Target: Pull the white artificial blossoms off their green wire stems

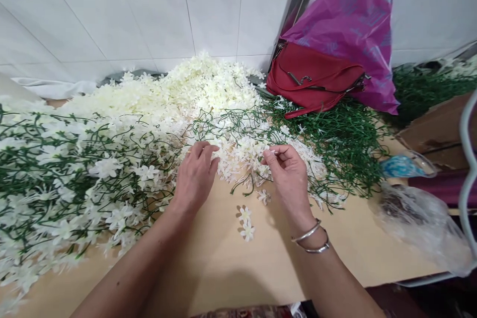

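My left hand [194, 176] rests palm down at the edge of a heap of loose white fabric flowers [201, 87], its fingers curled together into the petals. My right hand [287, 174], with two metal bangles at the wrist, is closed in a pinch on a small white flower at the heap's near edge. Green plastic stems [238, 129] lie tangled over the flowers between both hands. Two loose white flowers [246, 223] lie on the tan table [223, 263] just in front of my hands.
Assembled stems with white flowers [55, 179] cover the left side. Bare green stems [346, 144] pile up on the right. A red handbag [313, 79] under a purple plastic bag [350, 25] leans on the tiled wall. A clear plastic bag [421, 223] and a cardboard box [436, 129] sit at right.
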`<state>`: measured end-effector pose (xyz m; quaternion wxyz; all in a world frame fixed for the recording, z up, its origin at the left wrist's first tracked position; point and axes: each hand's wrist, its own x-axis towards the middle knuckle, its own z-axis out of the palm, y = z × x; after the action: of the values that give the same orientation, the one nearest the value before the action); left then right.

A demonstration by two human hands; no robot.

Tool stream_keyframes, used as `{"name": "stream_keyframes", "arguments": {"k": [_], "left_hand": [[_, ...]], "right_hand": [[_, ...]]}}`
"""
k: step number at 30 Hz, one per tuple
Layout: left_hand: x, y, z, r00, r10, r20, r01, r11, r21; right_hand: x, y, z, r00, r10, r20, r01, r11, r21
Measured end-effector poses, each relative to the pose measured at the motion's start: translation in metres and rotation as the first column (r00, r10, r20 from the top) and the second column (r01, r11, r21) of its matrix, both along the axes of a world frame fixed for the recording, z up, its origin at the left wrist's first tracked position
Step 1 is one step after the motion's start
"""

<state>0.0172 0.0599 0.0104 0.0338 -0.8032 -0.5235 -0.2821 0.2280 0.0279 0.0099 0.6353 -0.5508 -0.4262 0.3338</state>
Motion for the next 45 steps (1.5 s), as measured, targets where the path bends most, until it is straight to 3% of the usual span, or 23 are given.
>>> {"name": "stream_keyframes", "arguments": {"k": [8, 12, 20, 28, 37, 45], "left_hand": [[0.032, -0.031, -0.003, 0.97, -0.244, 0.017, 0.241, 0.944, -0.226], [0.04, -0.036, -0.008, 0.975, -0.223, -0.004, 0.216, 0.946, -0.243], [0.018, -0.025, -0.01, 0.989, -0.141, 0.05, 0.144, 0.986, -0.078], [0.026, -0.02, -0.008, 0.98, -0.196, -0.036, 0.185, 0.964, -0.192], [0.02, -0.012, -0.012, 0.991, -0.121, -0.052, 0.114, 0.986, -0.123], [0.03, 0.002, -0.018, 0.975, -0.143, -0.173, 0.12, 0.983, -0.136]], "right_hand": [[-0.001, -0.002, 0.0, 1.0, 0.012, 0.02, -0.012, 1.0, -0.022], [0.0, -0.001, -0.002, 1.0, 0.009, 0.025, -0.008, 1.0, -0.018], [-0.001, -0.001, -0.001, 1.0, 0.013, 0.023, -0.012, 0.999, -0.031], [-0.001, 0.0, -0.003, 1.0, 0.019, 0.021, -0.018, 0.999, -0.032], [-0.001, 0.001, -0.004, 1.0, 0.016, 0.018, -0.015, 0.999, -0.03], [0.0, 0.002, -0.006, 1.0, 0.016, 0.011, -0.016, 0.999, -0.029]]}}
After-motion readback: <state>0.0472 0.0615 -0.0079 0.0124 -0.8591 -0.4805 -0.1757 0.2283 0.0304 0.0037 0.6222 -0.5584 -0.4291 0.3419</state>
